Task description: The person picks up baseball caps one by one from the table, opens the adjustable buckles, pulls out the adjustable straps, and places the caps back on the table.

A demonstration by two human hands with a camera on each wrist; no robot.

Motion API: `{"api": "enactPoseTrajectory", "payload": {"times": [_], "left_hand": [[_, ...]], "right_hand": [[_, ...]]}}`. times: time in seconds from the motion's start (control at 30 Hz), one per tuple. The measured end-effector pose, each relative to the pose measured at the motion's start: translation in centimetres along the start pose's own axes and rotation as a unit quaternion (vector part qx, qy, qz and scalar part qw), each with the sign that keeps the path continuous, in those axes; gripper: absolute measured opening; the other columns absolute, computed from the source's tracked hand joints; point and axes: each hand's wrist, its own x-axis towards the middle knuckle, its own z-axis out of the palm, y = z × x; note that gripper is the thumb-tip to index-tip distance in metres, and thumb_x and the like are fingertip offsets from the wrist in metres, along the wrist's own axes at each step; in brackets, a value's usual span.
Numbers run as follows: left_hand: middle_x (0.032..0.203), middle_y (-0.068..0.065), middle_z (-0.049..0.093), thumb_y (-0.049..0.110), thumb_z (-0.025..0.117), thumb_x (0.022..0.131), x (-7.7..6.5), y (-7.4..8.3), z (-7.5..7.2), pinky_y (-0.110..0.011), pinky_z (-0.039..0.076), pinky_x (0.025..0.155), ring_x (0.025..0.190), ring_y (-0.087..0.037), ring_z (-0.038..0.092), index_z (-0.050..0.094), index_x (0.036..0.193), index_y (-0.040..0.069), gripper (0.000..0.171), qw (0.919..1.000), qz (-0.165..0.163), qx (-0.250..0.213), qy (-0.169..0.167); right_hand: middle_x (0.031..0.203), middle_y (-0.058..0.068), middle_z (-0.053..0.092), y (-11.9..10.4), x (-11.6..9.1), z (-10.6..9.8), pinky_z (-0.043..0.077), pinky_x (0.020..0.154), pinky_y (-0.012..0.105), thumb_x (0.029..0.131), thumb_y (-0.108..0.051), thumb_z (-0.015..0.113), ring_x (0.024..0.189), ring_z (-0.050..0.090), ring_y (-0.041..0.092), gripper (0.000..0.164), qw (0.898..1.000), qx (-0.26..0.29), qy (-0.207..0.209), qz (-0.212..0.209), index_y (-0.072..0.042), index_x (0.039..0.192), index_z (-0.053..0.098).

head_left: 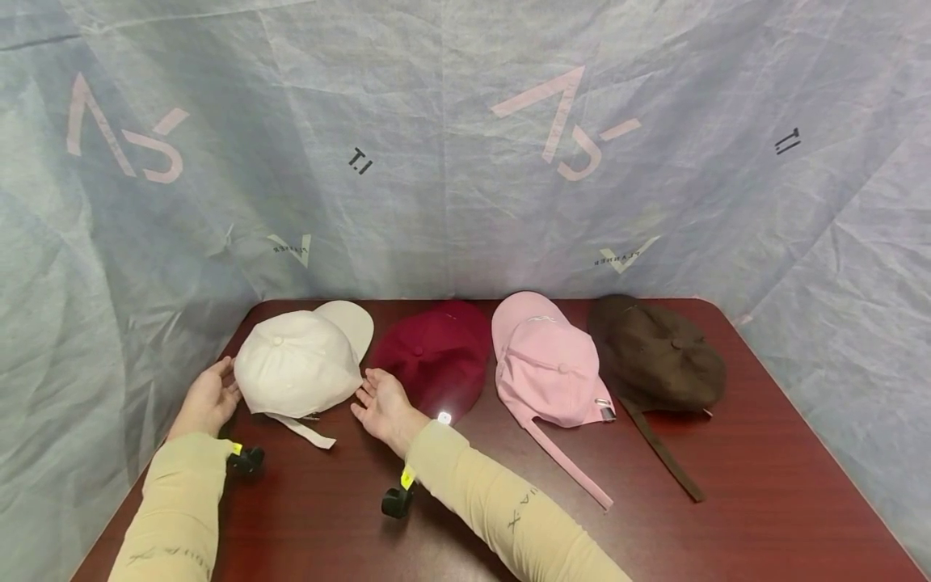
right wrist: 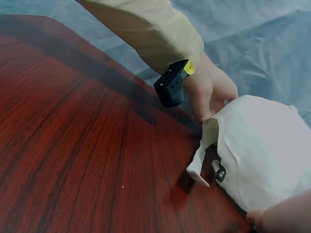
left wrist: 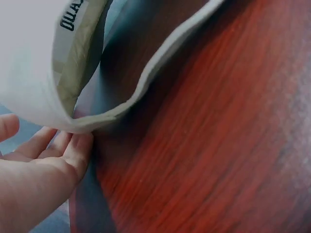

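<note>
A white baseball cap [head_left: 298, 364] lies on the table at the left, its brim pointing to the back right and its loose strap hanging toward the front. My left hand [head_left: 209, 398] is at the cap's left side; in the left wrist view its extended fingers [left wrist: 77, 150] touch the lower rim. On the opposite side, my right hand [head_left: 389, 411] holds its fingers loosely extended against the cap's right edge. Only a small part of that right hand [right wrist: 286, 216] shows in the right wrist view, where the strap's metal buckle [right wrist: 218, 171] is also visible.
A dark red cap [head_left: 436, 356] sits just right of the white one, close to my right hand. Farther right are a pink cap [head_left: 549, 364] and a brown cap [head_left: 662, 356], straps trailing forward. Grey printed cloth [head_left: 451, 162] surrounds the reddish-brown table [head_left: 771, 485].
</note>
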Motion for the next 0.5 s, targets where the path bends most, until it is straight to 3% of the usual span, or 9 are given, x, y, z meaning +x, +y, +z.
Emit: {"api": "enactPoseTrajectory", "payload": {"times": [0.17, 0.27, 0.4, 0.5], "left_hand": [[0.105, 0.008, 0.047, 0.035, 0.036, 0.101, 0.2, -0.1, -0.1, -0.022, 0.033, 0.098, 0.099, -0.003, 0.046, 0.045, 0.117, 0.021, 0.023, 0.9960, 0.008, 0.089, 0.005], [0.116, 0.011, 0.040, 0.044, 0.033, 0.100, 0.3, 0.0, -0.7, -0.023, 0.024, 0.108, 0.119, -0.007, 0.037, 0.033, 0.140, 0.024, 0.044, 0.9857, 0.017, 0.168, 0.003], [0.116, 0.014, 0.041, 0.049, 0.033, 0.098, 0.3, 0.2, -1.3, -0.026, 0.025, 0.109, 0.127, -0.007, 0.033, 0.026, 0.147, 0.022, 0.056, 0.9751, 0.029, 0.220, -0.007], [0.114, 0.014, 0.040, 0.050, 0.032, 0.098, -0.4, 0.5, -0.5, -0.033, 0.021, 0.113, 0.124, -0.009, 0.033, 0.022, 0.148, 0.019, 0.060, 0.9711, 0.035, 0.236, 0.000]], "right_hand": [[0.154, 0.026, 0.009, -0.2, -0.2, 0.1, 0.016, 0.115, 0.052, 0.097, -0.014, 0.038, 0.142, 0.010, 0.040, 0.052, 1.000, 0.007, 0.006, 0.007, 0.007, 0.143, 0.026], [0.154, 0.026, 0.009, -0.4, -0.4, 0.2, 0.016, 0.115, 0.052, 0.096, -0.014, 0.038, 0.142, 0.009, 0.040, 0.052, 1.000, 0.009, 0.005, 0.012, 0.007, 0.142, 0.025], [0.153, 0.026, 0.010, -0.6, -0.7, 0.2, 0.016, 0.115, 0.052, 0.096, -0.014, 0.038, 0.142, 0.010, 0.040, 0.053, 1.000, 0.010, 0.003, 0.018, 0.007, 0.143, 0.024], [0.152, 0.026, 0.011, -0.8, -1.0, 0.1, 0.016, 0.115, 0.052, 0.096, -0.014, 0.038, 0.142, 0.010, 0.041, 0.055, 1.000, 0.009, -0.004, 0.024, 0.008, 0.143, 0.021]]}}
